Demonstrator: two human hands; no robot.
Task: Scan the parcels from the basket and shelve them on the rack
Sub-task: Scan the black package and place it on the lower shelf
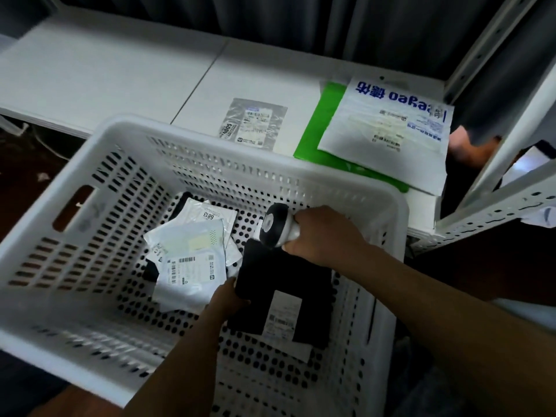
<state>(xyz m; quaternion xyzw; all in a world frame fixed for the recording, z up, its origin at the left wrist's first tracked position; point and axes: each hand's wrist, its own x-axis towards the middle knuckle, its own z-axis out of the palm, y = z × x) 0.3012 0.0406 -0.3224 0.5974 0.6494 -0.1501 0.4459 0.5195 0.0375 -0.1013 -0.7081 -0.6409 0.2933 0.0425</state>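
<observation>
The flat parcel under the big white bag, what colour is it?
Bright green flat parcel, head view.

**Scanner point(278, 225) over a black parcel point(282, 284) in the basket point(210, 136)**

The left hand point(228, 299) holds the black parcel's edge. The right hand point(319, 233) grips the scanner just above it. White parcels point(192, 257) lie beside it in the basket.

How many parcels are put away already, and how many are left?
Three look shelved: a grey parcel, a green parcel and a white parcel on it. Now the left hand grips a black parcel in the basket; the right hand holds the scanner. A few white packets remain in the basket.
</observation>
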